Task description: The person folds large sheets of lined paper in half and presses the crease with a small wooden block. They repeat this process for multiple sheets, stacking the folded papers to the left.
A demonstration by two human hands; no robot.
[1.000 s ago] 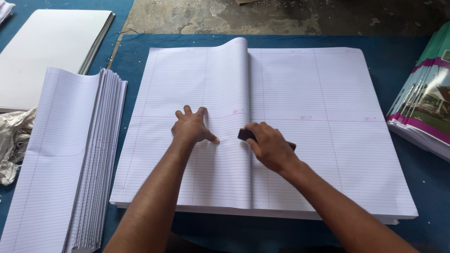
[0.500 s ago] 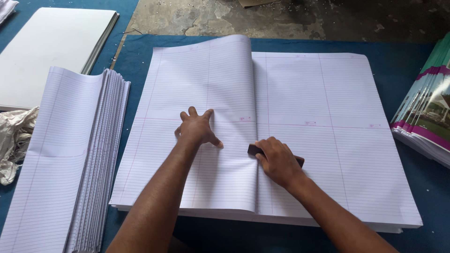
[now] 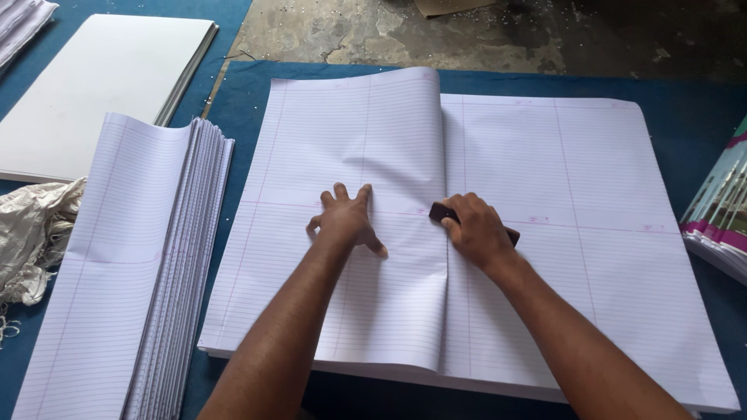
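1. A large ruled sheet (image 3: 354, 257) lies folded over on top of a wide stack of ruled paper (image 3: 591, 257), which rests on a blue mat (image 3: 700, 85) on the floor. Its folded edge runs down the middle of the stack, from the far side toward the person.
2. The right hand (image 3: 476, 231) is closed around a small dark block (image 3: 440, 211) and presses it onto the crease about halfway along its length.
3. The left hand (image 3: 348, 222) lies flat with its fingers spread on the folded sheet, just left of the crease, and holds the paper down.
4. By the look of it, the fold is made but only partly sharpened: the far part of the sheet bulges up in a soft curve, while the near part lies flatter. The crease beyond the block appears left to press.
5. To the left, a pile of folded ruled sheets (image 3: 148, 264) lies fanned at its edge, which suggests earlier sheets are finished; the thick stack underneath suggests many remain.
6. Further out lie a white board (image 3: 93, 85), a crumpled cloth (image 3: 35, 233) and coloured printed covers (image 3: 720, 210) at the right edge.
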